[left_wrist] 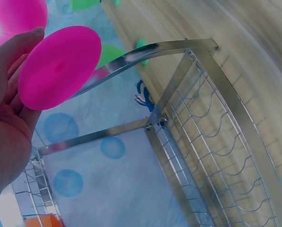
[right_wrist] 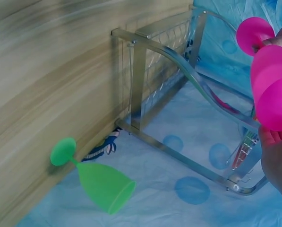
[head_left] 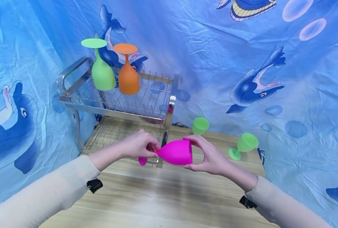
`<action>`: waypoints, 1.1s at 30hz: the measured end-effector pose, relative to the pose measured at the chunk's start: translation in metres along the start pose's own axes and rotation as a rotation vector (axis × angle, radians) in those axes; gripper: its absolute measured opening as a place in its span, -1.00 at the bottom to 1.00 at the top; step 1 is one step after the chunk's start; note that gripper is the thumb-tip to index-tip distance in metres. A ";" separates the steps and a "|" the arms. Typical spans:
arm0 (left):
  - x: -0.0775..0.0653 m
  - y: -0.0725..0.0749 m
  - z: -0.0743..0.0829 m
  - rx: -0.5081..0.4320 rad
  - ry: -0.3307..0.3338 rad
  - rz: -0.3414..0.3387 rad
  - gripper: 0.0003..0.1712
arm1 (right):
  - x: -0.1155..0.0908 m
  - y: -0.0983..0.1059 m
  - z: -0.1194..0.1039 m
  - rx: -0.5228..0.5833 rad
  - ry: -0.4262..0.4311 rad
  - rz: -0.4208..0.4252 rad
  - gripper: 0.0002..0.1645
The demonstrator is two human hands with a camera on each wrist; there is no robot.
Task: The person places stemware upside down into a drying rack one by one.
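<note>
A bright pink plastic goblet (head_left: 176, 153) lies sideways in the air above the table, its mouth facing right. My left hand (head_left: 140, 146) pinches its stem near the bowl, while the round foot (left_wrist: 60, 68) shows beyond the fingers in the left wrist view. At the other end, my right hand (head_left: 210, 157) grips the bowl by its rim, thumb below and fingers above. The right wrist view shows the goblet's bowl (right_wrist: 273, 75) and only part of the right hand. Behind the left hand stands a two-tier metal dish rack (head_left: 112, 110).
On the rack's upper tier, a green goblet (head_left: 103, 74) and an orange goblet (head_left: 129, 78) stand upside down. Two more green goblets, one at the back (head_left: 200, 126) and one farther right (head_left: 247, 143), stand upright on the wooden table (head_left: 157, 202). A blue dolphin-print curtain (head_left: 200, 63) hangs behind.
</note>
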State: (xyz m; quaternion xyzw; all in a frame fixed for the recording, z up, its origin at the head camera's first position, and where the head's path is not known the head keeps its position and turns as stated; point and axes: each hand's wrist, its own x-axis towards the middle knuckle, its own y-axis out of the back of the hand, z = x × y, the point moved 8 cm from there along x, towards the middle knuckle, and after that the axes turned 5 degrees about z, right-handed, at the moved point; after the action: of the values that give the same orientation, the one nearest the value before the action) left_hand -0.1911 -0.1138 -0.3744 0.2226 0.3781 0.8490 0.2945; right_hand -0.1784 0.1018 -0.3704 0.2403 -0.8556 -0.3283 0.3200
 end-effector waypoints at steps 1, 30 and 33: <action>0.000 0.000 -0.001 -0.003 0.001 0.004 -0.89 | 0.000 0.000 0.001 0.005 -0.004 0.006 0.12; -0.077 0.049 -0.020 -0.192 0.154 0.359 -0.40 | -0.042 0.001 0.039 0.691 -0.271 0.129 -0.07; -0.083 0.043 -0.029 -0.263 0.170 0.372 -0.39 | -0.040 -0.005 0.036 0.821 -0.277 0.147 -0.14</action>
State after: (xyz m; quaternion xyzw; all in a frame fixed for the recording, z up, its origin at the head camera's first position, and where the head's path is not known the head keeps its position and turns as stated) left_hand -0.1629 -0.2076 -0.3717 0.1759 0.2401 0.9463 0.1265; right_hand -0.1758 0.1380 -0.4100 0.2398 -0.9648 0.0336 0.1029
